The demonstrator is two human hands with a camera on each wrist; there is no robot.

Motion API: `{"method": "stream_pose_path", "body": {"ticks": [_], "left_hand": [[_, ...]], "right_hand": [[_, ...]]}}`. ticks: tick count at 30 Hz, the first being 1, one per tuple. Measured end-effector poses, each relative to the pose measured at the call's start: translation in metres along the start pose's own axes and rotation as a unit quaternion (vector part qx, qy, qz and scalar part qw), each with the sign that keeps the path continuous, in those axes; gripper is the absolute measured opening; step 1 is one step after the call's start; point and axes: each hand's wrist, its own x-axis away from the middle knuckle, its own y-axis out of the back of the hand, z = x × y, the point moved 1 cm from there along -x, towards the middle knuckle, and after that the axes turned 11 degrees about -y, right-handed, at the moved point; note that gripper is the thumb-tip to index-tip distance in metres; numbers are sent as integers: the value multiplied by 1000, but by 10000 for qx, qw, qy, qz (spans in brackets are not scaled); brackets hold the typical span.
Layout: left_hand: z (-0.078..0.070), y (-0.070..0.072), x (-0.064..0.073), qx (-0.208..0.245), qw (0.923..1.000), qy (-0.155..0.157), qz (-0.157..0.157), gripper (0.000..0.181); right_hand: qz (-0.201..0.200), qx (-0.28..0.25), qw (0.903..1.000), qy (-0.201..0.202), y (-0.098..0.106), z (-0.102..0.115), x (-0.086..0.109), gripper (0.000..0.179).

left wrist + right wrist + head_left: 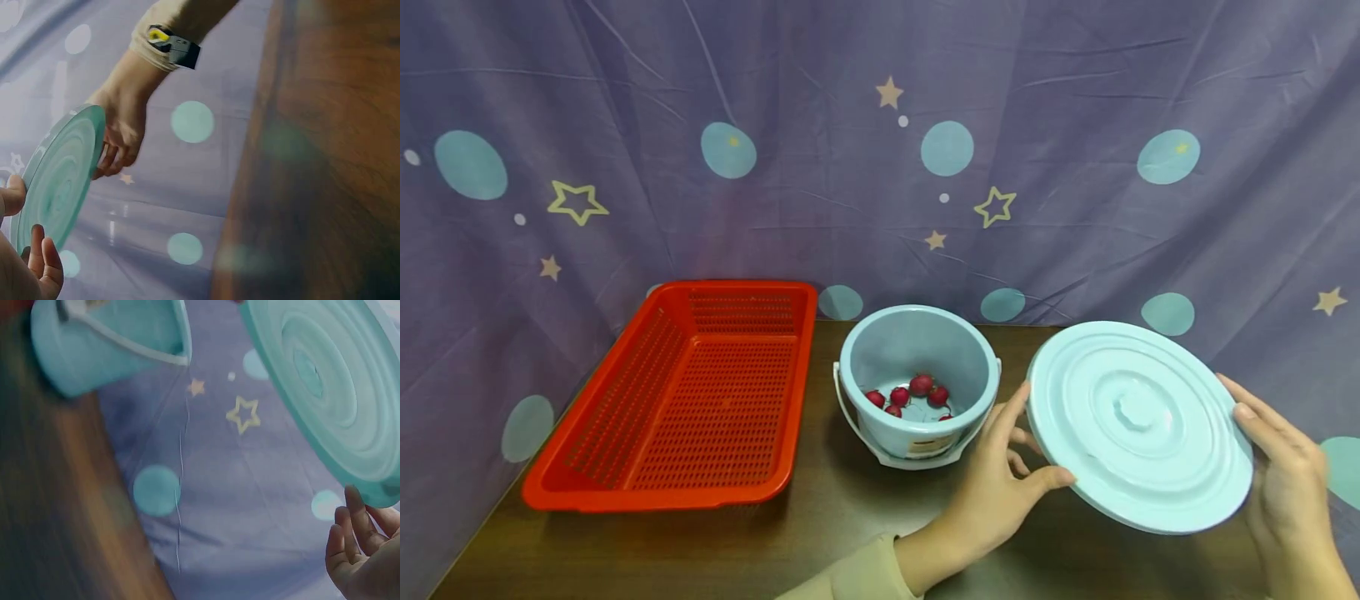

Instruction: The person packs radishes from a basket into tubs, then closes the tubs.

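A round light-blue lid (1180, 467) with ridged rings and a small centre knob is held up, tilted, over the right side of the table. The left hand (988, 492) pinches its left edge, thumb on top and fingers beneath. At the opposite edge the right hand (1285, 475) grips it, thumb over the rim. In the right wrist view the lid's underside (337, 381) faces the camera, with fingertips (354, 499) at its rim. Just left of the left hand stands a light-blue bucket (880, 429), uncovered, holding several small red radishes (921, 384) at the bottom.
A red rectangular perforated basket (662, 498) sits on the left of the brown wooden table (850, 533). The bucket's white handle (917, 461) hangs down along its front. Behind the table, a purple curtain (820, 183) with stars and dots forms the backdrop.
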Motion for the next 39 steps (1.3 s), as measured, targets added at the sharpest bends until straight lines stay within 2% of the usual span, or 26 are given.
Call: {"method": "stream_pose_path", "body": {"ticks": [7,12,18,22,27,29,33,35,39], "left_hand": [[-19,19,0,160,9996,222,-116,87],[-26,32,-1,200,9994,60,-293,86],[-33,57,-3,187,9981,-188,-553,83],[-34,78,-2,-167,9962,-359,-774,86],[-33,106,3,-821,9914,-272,-983,91],[-33,116,5,-1032,9898,-180,-962,89],[-32,136,6,-1470,9861,-12,-769,88],[-32,146,6,-1644,9838,11,-720,86],[-31,166,7,-1883,9788,-55,-802,80]], "right_hand": [[234,-238,9993,143,-25,-6,2,41],[472,-477,9974,261,-43,-12,1,46],[505,-73,9980,371,-67,-24,0,46],[612,117,9974,353,-85,-35,-3,45],[891,235,9956,196,-105,-48,-6,45],[910,261,9955,102,-114,-53,-7,46],[600,542,9967,-55,-130,-63,-13,47],[469,633,9968,-111,-138,-68,-16,47],[509,449,9974,-256,-153,-81,-24,47]]}}
